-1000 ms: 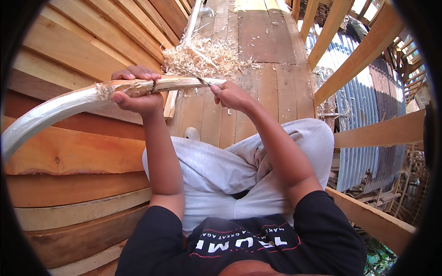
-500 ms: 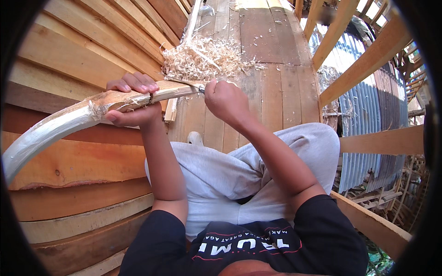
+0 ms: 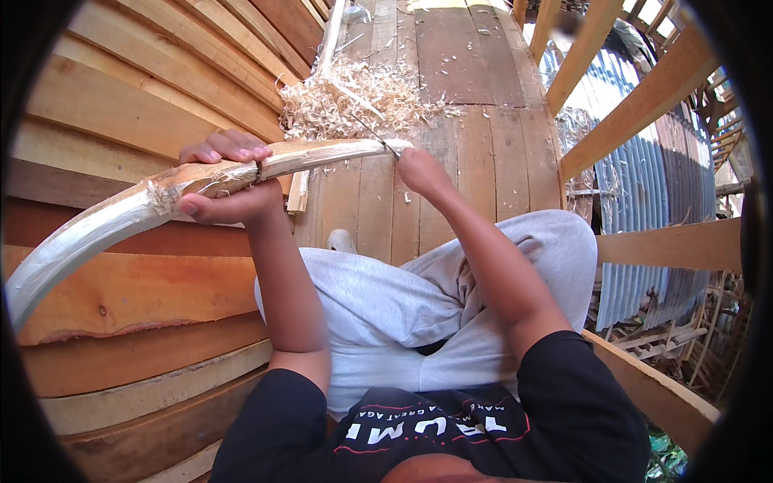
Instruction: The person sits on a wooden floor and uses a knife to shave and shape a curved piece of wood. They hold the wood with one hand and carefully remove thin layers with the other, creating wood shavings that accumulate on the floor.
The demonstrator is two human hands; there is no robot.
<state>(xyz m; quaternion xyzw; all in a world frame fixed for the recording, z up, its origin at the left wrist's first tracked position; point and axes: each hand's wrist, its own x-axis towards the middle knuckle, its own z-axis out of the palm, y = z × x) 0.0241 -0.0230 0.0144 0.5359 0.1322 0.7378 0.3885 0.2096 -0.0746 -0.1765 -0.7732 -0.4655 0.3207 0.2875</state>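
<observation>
A long curved wooden pole (image 3: 84, 231), pale and partly peeled, runs from the left rim to a thin tip past the middle. My left hand (image 3: 229, 181) is closed around it near a dark notch or band, thumb below and fingers over the top. Out by the tip, my right hand (image 3: 423, 171) is closed on a knife whose narrow blade (image 3: 373, 131) points up and left across the wood. Its handle is hidden in my fist. The blade seems to touch the pole just short of its end.
Curly wood shavings (image 3: 346, 101) lie heaped on the plank floor (image 3: 475, 153) beyond the pole. A board wall (image 3: 137, 294) rises at my left. On my right stand wooden rails (image 3: 668, 243), with corrugated metal sheets (image 3: 636, 209) behind them. My legs in grey trousers (image 3: 378, 298) are folded beneath my arms.
My right hand has slid the knife outward to the right along the pole, toward its tip. The blade now stands more steeply across the wood. My left hand keeps its hold.
</observation>
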